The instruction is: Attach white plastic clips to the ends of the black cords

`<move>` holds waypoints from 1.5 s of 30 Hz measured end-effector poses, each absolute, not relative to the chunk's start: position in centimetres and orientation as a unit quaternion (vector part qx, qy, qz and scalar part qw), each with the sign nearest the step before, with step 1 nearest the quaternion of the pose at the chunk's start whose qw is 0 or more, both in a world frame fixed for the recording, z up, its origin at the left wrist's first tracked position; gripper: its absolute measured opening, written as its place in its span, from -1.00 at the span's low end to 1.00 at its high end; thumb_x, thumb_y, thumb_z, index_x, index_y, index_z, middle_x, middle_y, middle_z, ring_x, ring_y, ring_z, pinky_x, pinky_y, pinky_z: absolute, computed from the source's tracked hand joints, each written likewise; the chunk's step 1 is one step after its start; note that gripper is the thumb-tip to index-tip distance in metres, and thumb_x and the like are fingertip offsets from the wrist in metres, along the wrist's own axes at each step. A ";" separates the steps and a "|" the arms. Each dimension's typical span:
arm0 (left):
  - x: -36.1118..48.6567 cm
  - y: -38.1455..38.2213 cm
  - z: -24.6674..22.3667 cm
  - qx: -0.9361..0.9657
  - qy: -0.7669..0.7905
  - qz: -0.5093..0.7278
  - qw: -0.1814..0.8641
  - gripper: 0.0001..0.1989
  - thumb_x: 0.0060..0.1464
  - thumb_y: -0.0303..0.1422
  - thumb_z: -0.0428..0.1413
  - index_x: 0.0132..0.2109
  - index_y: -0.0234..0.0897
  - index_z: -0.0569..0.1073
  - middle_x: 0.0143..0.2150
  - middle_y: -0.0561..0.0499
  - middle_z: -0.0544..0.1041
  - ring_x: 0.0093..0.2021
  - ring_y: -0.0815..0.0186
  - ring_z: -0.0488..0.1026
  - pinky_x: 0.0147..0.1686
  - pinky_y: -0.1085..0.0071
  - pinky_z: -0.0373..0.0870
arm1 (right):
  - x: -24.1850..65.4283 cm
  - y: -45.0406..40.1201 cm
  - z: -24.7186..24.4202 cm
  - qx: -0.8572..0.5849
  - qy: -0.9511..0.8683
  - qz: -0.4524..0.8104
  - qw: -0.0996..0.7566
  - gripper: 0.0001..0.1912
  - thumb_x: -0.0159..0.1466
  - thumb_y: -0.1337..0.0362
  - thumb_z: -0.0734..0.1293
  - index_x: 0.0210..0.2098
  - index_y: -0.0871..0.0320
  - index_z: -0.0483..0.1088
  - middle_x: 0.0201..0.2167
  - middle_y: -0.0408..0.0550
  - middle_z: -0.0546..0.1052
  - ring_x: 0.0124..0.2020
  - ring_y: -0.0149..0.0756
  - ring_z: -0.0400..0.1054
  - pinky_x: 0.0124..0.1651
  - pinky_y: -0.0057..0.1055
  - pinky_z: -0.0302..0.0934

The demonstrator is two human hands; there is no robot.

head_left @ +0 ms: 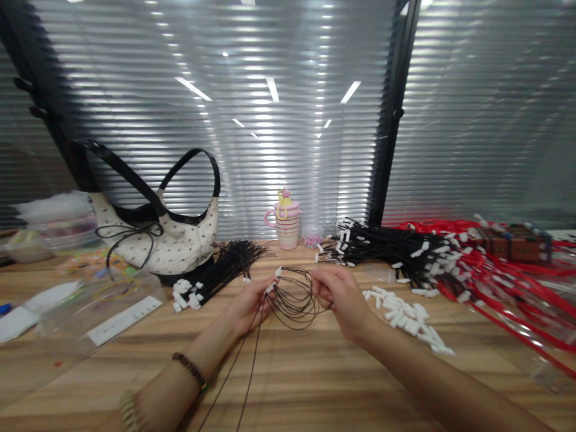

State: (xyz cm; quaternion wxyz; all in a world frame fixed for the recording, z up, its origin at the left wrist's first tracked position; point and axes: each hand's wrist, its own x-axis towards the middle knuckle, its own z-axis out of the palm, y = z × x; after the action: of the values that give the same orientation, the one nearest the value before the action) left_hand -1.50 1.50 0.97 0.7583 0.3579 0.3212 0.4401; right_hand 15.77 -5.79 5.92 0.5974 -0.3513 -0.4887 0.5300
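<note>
Both my hands hold a thin black cord (pixel 294 300) wound into a loose coil above the wooden table (pixel 315 372). My left hand (pixel 249 306) pinches the coil's left side, where a small white tag (pixel 270 288) sits at the fingertips. My right hand (pixel 342 294) grips the coil's right side. Two loose ends of the cord trail down toward me along the table. A second white tag (pixel 278 272) sticks up at the top of the coil.
A bundle of black cords with white tags (pixel 216 273) lies left of my hands, a larger pile (pixel 387 249) right. Loose white tags (pixel 411 318), red cords (pixel 504 282), a spotted handbag (pixel 166 234), a striped cup (pixel 287 225) and plastic bags (pixel 103 306) surround them.
</note>
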 end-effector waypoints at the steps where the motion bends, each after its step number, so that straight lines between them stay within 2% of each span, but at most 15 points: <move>1: -1.5 1.5 1.0 0.358 0.321 0.440 0.759 -0.94 -0.03 -0.47 0.08 -0.37 -0.41 0.35 -0.58 0.12 0.31 -0.66 0.61 0.20 -0.78 0.73 0.04 | 15.8 -5.8 5.9 -0.353 -0.488 0.529 0.598 -0.69 0.03 0.20 0.26 -0.73 0.24 0.19 -0.82 -0.29 0.01 -0.74 -0.60 -0.18 -0.67 -0.55 -0.32; 9: -1.6 1.5 0.9 0.362 0.325 0.435 0.758 -0.93 -0.04 -0.46 0.09 -0.36 -0.40 0.35 -0.60 0.14 0.30 -0.68 0.62 0.19 -0.75 0.73 0.08 | 15.9 -5.8 5.9 -0.319 -0.475 0.557 0.602 -0.73 0.01 0.25 0.27 -0.73 0.25 0.20 -0.82 -0.29 0.01 -0.74 -0.61 -0.20 -0.68 -0.58 -0.33; 10: -1.6 1.6 0.8 0.364 0.324 0.433 0.758 -0.93 -0.04 -0.45 0.09 -0.37 -0.39 0.35 -0.61 0.15 0.28 -0.70 0.63 0.16 -0.76 0.73 0.06 | 16.1 -5.9 5.9 -0.290 -0.486 0.588 0.578 -0.75 0.00 0.25 0.25 -0.72 0.26 0.23 -0.83 -0.29 0.01 -0.75 -0.60 -0.19 -0.68 -0.59 -0.31; 12: -1.7 1.7 0.6 0.367 0.326 0.429 0.759 -0.92 -0.04 -0.44 0.10 -0.38 -0.39 0.35 -0.63 0.16 0.26 -0.71 0.64 0.14 -0.77 0.73 0.03 | 16.7 -5.9 5.9 -0.218 -0.525 0.675 0.471 -0.72 -0.01 0.21 0.19 -0.66 0.30 0.33 -0.83 -0.22 0.10 -0.77 -0.54 -0.06 -0.70 -0.57 -0.20; 15: -1.8 1.7 0.6 0.367 0.334 0.426 0.757 -0.91 -0.05 -0.43 0.11 -0.39 -0.37 0.34 -0.63 0.16 0.26 -0.71 0.63 0.14 -0.77 0.73 0.01 | 17.7 -5.9 5.9 -0.148 -0.567 0.752 0.302 -0.54 -0.02 0.12 0.09 -0.55 0.39 0.43 -0.74 -0.01 0.33 -0.72 -0.38 0.17 -0.64 -0.48 0.00; 17: -1.8 1.6 0.7 0.366 0.340 0.425 0.755 -0.91 -0.06 -0.43 0.11 -0.39 -0.37 0.34 -0.62 0.16 0.27 -0.70 0.63 0.15 -0.77 0.74 0.01 | 18.2 -5.8 5.7 -0.151 -0.575 0.756 0.273 -0.48 0.01 0.07 0.06 -0.53 0.40 0.43 -0.69 0.04 0.38 -0.71 -0.38 0.19 -0.58 -0.47 0.05; 21: -1.6 1.5 0.8 0.368 0.343 0.429 0.750 -0.92 -0.06 -0.45 0.11 -0.39 -0.37 0.34 -0.62 0.17 0.26 -0.70 0.63 0.15 -0.78 0.74 0.02 | 18.7 -5.4 5.4 -0.161 -0.586 0.756 0.241 -0.41 0.11 0.02 0.01 -0.50 0.40 0.43 -0.72 0.02 0.37 -0.73 -0.41 0.17 -0.57 -0.51 0.05; 24: -1.5 1.5 0.9 0.371 0.341 0.436 0.746 -0.94 -0.05 -0.47 0.09 -0.39 -0.39 0.35 -0.61 0.16 0.26 -0.71 0.63 0.15 -0.79 0.74 0.04 | 18.8 -5.6 5.7 -0.155 -0.602 0.770 0.144 -0.28 0.17 -0.08 -0.07 -0.51 0.41 0.43 -0.70 0.07 0.39 -0.69 -0.38 0.23 -0.56 -0.53 0.06; 27: -1.5 1.5 1.0 0.372 0.348 0.438 0.741 -0.95 -0.04 -0.47 0.08 -0.38 -0.40 0.36 -0.60 0.15 0.27 -0.69 0.63 0.18 -0.79 0.74 0.06 | 18.5 -5.9 6.2 -0.158 -0.603 0.782 0.023 -0.16 0.13 -0.24 -0.12 -0.56 0.38 0.41 -0.68 0.13 0.41 -0.62 -0.33 0.30 -0.56 -0.55 0.08; 29: -1.4 1.3 1.1 0.372 0.356 0.438 0.737 -0.95 -0.05 -0.47 0.09 -0.38 -0.39 0.37 -0.60 0.15 0.27 -0.68 0.62 0.20 -0.79 0.75 0.05 | 18.3 -6.0 6.3 -0.173 -0.598 0.783 -0.012 -0.14 0.10 -0.28 -0.13 -0.58 0.36 0.40 -0.69 0.12 0.41 -0.59 -0.33 0.33 -0.56 -0.56 0.09; 35: -1.0 0.7 1.5 0.392 0.379 0.444 0.711 -0.83 -0.20 -0.40 0.22 -0.42 -0.38 0.40 -0.59 0.15 0.33 -0.67 0.62 0.20 -0.78 0.71 0.00 | 18.0 -5.6 5.7 -0.209 -0.682 0.701 0.001 -0.13 0.21 -0.14 -0.27 -0.52 0.35 0.40 -0.65 0.06 0.42 -0.54 -0.39 0.34 -0.44 -0.56 0.12; 38: -0.7 0.5 1.5 0.435 0.380 0.438 0.689 -0.77 -0.25 -0.33 0.25 -0.45 -0.38 0.41 -0.62 0.15 0.31 -0.66 0.61 0.18 -0.76 0.67 -0.06 | 17.7 -5.2 4.8 -0.266 -0.744 0.609 0.074 -0.29 0.28 0.01 -0.18 -0.49 0.34 0.39 -0.63 0.00 0.40 -0.53 -0.42 0.30 -0.40 -0.54 0.10; 40: -0.5 0.4 1.5 0.462 0.383 0.434 0.672 -0.75 -0.24 -0.28 0.24 -0.48 -0.37 0.39 -0.64 0.16 0.27 -0.67 0.61 0.14 -0.75 0.65 -0.10 | 17.3 -5.0 4.1 -0.350 -0.791 0.465 0.186 -0.57 0.25 0.15 0.03 -0.47 0.30 0.38 -0.61 -0.07 0.39 -0.55 -0.44 0.25 -0.43 -0.54 0.07; 42: -0.4 0.3 1.3 0.486 0.381 0.426 0.661 -0.73 -0.22 -0.23 0.22 -0.49 -0.36 0.37 -0.65 0.16 0.25 -0.68 0.61 0.10 -0.74 0.64 -0.14 | 17.0 -4.8 3.5 -0.425 -0.815 0.250 0.304 -0.82 0.14 0.32 0.17 -0.47 0.26 0.36 -0.56 -0.10 0.37 -0.50 -0.43 0.22 -0.42 -0.53 0.05; 45: -0.3 0.3 1.1 0.513 0.374 0.414 0.653 -0.69 -0.18 -0.18 0.19 -0.47 -0.36 0.35 -0.63 0.16 0.24 -0.67 0.60 0.09 -0.71 0.62 -0.17 | 16.9 -4.7 2.7 -0.446 -0.820 0.016 0.358 -0.87 0.14 0.42 0.17 -0.41 0.23 0.35 -0.43 -0.06 0.37 -0.38 -0.40 0.23 -0.32 -0.50 0.06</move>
State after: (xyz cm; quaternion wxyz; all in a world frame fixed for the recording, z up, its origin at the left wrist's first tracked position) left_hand -0.35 0.29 1.07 0.6527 0.5130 0.3738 0.4136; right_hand 16.95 -4.65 2.68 0.3577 -0.4460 -0.8203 0.0165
